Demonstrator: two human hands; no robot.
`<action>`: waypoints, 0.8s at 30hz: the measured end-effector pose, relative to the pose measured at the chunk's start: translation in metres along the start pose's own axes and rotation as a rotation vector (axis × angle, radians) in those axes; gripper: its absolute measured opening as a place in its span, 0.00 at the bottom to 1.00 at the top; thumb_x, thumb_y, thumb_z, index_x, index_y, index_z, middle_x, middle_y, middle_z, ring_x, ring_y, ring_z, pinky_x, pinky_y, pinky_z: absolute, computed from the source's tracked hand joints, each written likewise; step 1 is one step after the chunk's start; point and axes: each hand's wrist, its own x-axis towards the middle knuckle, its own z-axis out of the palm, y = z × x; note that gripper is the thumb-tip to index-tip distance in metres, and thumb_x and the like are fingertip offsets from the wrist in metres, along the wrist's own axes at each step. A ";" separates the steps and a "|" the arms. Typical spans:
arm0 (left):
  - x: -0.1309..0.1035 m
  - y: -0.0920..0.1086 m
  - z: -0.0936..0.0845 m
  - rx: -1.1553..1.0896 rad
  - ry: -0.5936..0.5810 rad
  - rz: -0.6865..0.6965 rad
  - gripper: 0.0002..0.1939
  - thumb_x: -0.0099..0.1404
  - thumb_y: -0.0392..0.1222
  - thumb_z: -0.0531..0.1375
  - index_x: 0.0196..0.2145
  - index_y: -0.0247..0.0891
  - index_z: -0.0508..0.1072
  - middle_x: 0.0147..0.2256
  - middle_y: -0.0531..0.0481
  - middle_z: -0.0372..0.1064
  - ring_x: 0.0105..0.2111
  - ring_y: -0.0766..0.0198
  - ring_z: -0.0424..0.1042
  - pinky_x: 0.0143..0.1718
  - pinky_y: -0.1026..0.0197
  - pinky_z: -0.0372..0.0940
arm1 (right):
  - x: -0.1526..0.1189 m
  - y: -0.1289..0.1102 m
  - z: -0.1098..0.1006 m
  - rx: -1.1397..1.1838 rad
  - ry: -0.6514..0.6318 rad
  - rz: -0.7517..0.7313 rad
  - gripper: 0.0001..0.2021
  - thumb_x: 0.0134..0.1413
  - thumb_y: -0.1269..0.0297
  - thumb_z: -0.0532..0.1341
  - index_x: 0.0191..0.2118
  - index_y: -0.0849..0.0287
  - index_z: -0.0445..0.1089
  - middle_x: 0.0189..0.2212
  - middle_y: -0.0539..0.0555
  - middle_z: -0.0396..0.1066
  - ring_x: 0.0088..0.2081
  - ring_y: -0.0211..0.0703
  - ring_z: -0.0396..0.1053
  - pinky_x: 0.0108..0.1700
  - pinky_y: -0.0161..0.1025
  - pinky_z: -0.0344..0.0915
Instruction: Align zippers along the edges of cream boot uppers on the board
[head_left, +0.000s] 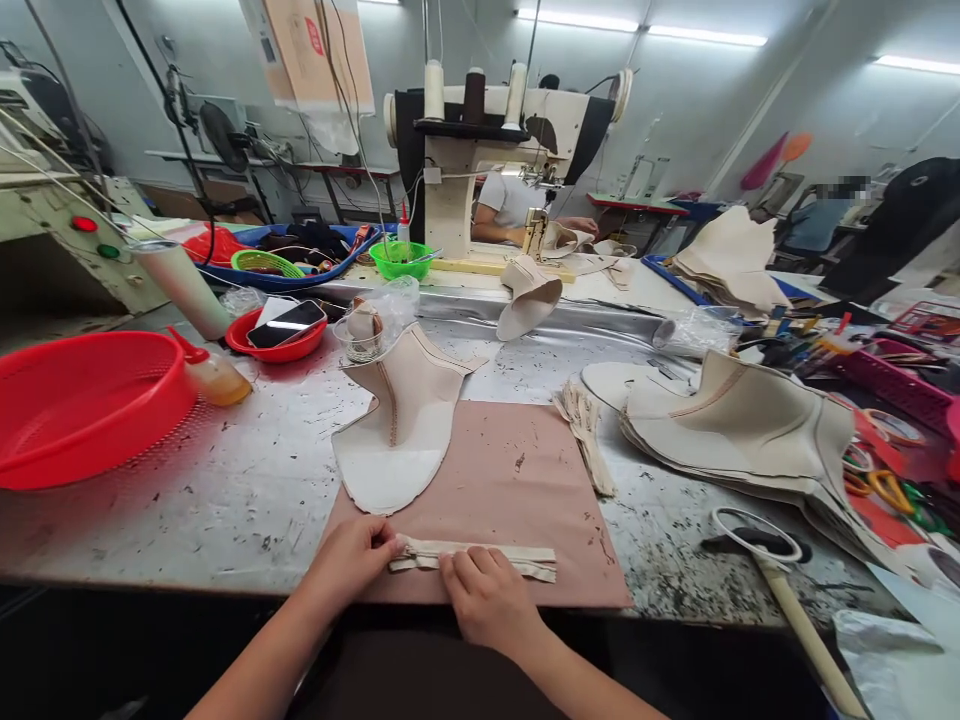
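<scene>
A cream zipper (pixel 536 560) lies across the front of a brownish-pink mat (pixel 525 490). My left hand (pixel 356 555) is closed, pinching the zipper's left end between thumb and fingertips. Over its middle, my right hand (pixel 487 595) holds it down with bent fingers kept together. Just beyond, a cream boot upper (pixel 405 420) with brown stitching rests partly on the mat. A bundle of similar cream zippers (pixel 586 435) lies at the mat's right edge. To its right is a stack of cream uppers (pixel 735 430).
At left stand a red basket (pixel 90 400), a glue bottle (pixel 217 378) and a small red bowl with a phone (pixel 289 330). A hammer (pixel 802 625) lies front right. Behind the table, a sewing machine (pixel 450 190) partly hides a co-worker (pixel 510 200).
</scene>
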 end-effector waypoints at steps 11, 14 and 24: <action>0.011 0.076 0.002 -0.171 0.001 0.342 0.09 0.52 0.46 0.58 0.19 0.41 0.68 0.24 0.52 0.64 0.29 0.61 0.64 0.34 0.60 0.56 | 0.032 0.042 -0.018 0.500 -0.033 0.421 0.06 0.55 0.66 0.55 0.34 0.58 0.69 0.28 0.52 0.69 0.30 0.40 0.65 0.31 0.34 0.60; 0.040 0.090 0.008 -0.297 0.020 0.321 0.09 0.54 0.48 0.58 0.23 0.40 0.69 0.26 0.53 0.65 0.32 0.61 0.65 0.37 0.60 0.59 | 0.042 0.066 -0.014 0.539 0.029 0.569 0.07 0.54 0.63 0.56 0.31 0.59 0.69 0.27 0.52 0.69 0.28 0.39 0.65 0.31 0.34 0.59; 0.092 0.103 0.045 -0.718 -0.222 0.070 0.12 0.65 0.46 0.54 0.33 0.33 0.68 0.27 0.54 0.66 0.24 0.70 0.66 0.27 0.63 0.65 | 0.047 0.110 0.008 0.537 0.139 0.696 0.15 0.48 0.67 0.60 0.44 0.60 0.66 0.29 0.51 0.67 0.24 0.37 0.64 0.30 0.36 0.63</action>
